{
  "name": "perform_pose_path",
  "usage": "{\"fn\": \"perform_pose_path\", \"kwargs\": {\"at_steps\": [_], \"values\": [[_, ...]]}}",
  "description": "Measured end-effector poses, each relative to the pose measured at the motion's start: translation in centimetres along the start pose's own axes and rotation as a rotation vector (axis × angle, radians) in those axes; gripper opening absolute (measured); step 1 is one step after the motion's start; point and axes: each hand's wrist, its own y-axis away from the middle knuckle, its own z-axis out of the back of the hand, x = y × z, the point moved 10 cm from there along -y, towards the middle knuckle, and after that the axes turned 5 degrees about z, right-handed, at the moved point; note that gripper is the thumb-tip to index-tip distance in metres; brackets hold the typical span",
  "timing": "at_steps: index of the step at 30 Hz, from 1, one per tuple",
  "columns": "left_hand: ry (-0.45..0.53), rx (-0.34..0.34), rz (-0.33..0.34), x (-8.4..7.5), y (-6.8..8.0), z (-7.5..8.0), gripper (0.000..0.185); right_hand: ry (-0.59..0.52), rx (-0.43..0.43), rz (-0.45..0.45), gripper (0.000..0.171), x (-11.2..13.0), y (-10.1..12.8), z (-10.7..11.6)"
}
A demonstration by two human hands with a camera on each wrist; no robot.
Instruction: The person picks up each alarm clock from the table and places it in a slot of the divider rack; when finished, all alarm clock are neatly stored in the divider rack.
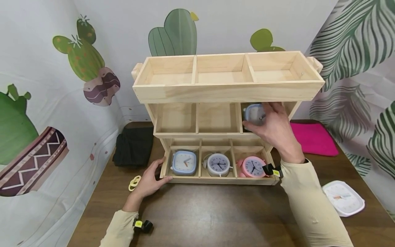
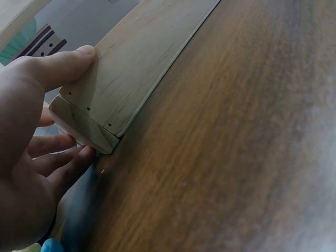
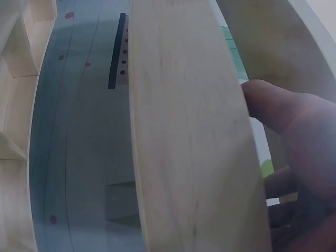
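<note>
A three-tier wooden shelf with compartments stands on the table. In its middle tier, at the right compartment, my right hand holds a blue square alarm clock, thumb at its lower left and fingers above; the hand covers part of the clock. My left hand grips the lower tier's left corner, thumb on the front board and fingers round the end. The lower tier holds another blue square alarm clock, a white round alarm clock and a pink round alarm clock.
A white square clock lies on the table at the right, near a bright pink cloth. Left of the shelf are a folded black cloth and small yellow rings. Cactus-print fabric hangs behind.
</note>
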Motion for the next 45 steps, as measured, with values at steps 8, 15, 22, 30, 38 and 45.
{"fn": "perform_pose_path", "kwargs": {"at_steps": [8,15,22,30,38,45], "values": [[-0.002,0.002,0.006,0.0,0.0,-0.2,0.079,0.029,-0.041,-0.033,0.073,0.4,1.1,1.6],[0.003,0.000,0.002,0.0,-0.1,-0.2,0.078,0.023,-0.120,-0.040,0.061,0.4,2.6,3.3],[0.001,-0.001,0.009,-0.1,-0.1,-0.2,0.078,0.015,-0.212,-0.037,0.058,0.3,4.8,5.3],[-0.005,-0.001,0.003,-0.2,-0.1,0.1,0.078,0.042,-0.226,-0.054,0.057,-0.6,6.9,6.4],[-0.002,0.006,0.011,0.0,-0.1,0.0,0.079,0.041,-0.203,-0.155,0.061,-2.3,8.9,7.0],[-0.001,0.004,0.015,0.1,-0.1,0.0,0.080,0.057,-0.205,-0.194,0.067,-3.9,11.3,7.2]]}}
